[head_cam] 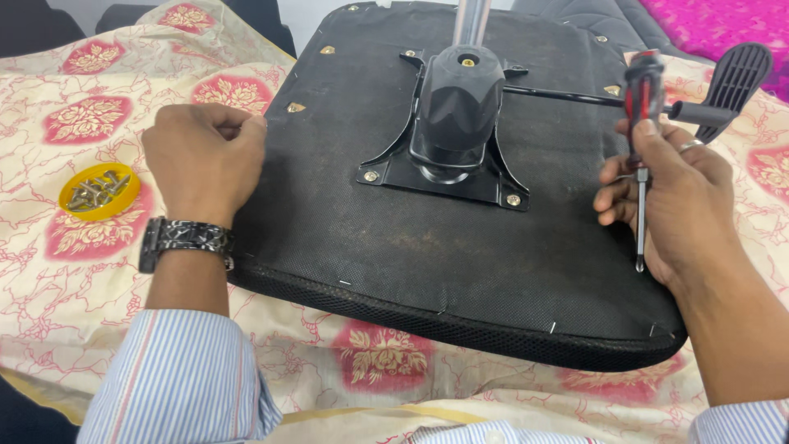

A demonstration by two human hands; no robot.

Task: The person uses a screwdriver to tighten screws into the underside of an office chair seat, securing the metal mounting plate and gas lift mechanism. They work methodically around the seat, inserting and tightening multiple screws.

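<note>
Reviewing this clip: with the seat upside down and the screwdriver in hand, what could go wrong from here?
1. The right hand holds the screwdriver tip-down by its shaft; a slip could jab the seat underside fabric.
2. The open yellow dish of screws sits on soft, wrinkled cloth near the left hand; a nudge might spill them.

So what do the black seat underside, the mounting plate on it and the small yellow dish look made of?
Black seat underside: matte woven fabric, seemingly stapled at its edge. Black mounting plate: probably painted metal, glossy, held with brass-coloured screws. Small yellow dish: likely smooth plastic, holding metal screws.
</note>
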